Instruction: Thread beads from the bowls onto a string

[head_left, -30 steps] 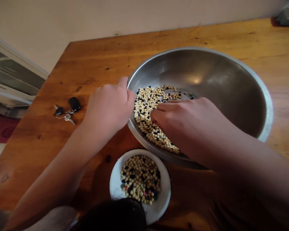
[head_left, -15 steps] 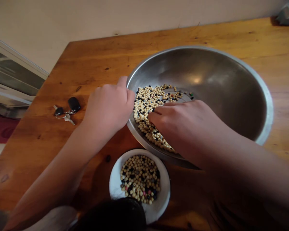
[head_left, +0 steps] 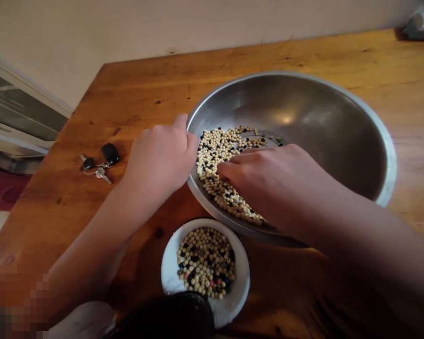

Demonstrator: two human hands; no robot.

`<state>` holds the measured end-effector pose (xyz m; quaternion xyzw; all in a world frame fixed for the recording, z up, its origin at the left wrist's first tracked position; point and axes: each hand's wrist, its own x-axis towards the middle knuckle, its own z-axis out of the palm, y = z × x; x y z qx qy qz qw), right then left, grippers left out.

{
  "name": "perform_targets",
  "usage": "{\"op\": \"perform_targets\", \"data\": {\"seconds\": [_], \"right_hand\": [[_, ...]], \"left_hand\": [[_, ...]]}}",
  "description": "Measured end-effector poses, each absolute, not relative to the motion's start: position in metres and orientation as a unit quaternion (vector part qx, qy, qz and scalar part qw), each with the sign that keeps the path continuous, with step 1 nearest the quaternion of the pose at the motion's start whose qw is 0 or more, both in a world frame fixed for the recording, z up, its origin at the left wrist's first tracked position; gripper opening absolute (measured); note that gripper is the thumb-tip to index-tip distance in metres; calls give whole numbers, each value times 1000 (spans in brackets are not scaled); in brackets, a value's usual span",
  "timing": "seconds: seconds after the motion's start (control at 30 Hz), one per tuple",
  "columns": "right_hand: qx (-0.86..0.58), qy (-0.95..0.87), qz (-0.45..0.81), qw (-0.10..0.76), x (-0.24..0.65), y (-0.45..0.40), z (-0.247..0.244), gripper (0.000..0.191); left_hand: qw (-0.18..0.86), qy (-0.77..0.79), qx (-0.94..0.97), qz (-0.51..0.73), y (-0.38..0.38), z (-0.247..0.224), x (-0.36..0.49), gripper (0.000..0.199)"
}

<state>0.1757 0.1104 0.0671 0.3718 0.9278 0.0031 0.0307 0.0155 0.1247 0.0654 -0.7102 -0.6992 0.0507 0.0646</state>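
Note:
A large metal bowl [head_left: 321,117] leans toward its left side on the table. My left hand [head_left: 164,153] is closed around the bowl's left rim, thumb on the inner side. Cream and black beads [head_left: 215,146], with a few coloured ones, are heaped along the bowl's left and near inside. Over this heap my right hand [head_left: 265,172] reaches in, fingers curled down among the beads; its fingertips are hidden, so what they pinch does not show. Just in front of the bowl stands a white dish [head_left: 171,266] holding more mixed beads [head_left: 205,259].
Keys with a black fob [head_left: 109,154] lie on the wooden table [head_left: 127,94] left of my left hand. A dark object [head_left: 422,23] sits at the far right corner by the wall. A black rounded shape [head_left: 169,318] covers part of the dish's near edge.
Both hands keep nearly the same places. The bowl's far right rim sits slightly lower and further left in view, and the right hand has shifted very little.

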Motion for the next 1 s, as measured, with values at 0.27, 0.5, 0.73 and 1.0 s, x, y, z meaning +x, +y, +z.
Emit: {"op": "perform_targets", "data": {"seconds": [0.27, 0.5, 0.73, 1.0], "right_hand": [[384, 920, -9, 74, 173, 110, 70, 15], [375, 925, -12, 57, 175, 110, 71, 15], [374, 927, -4, 40, 177, 111, 69, 14], [376, 926, 3, 34, 179, 110, 69, 14]], "left_hand": [[59, -703, -706, 55, 123, 66, 16, 50], [53, -706, -704, 58, 121, 68, 16, 51], [31, -718, -694, 28, 126, 64, 15, 48], [56, -700, -710, 50, 122, 68, 16, 50]]}}
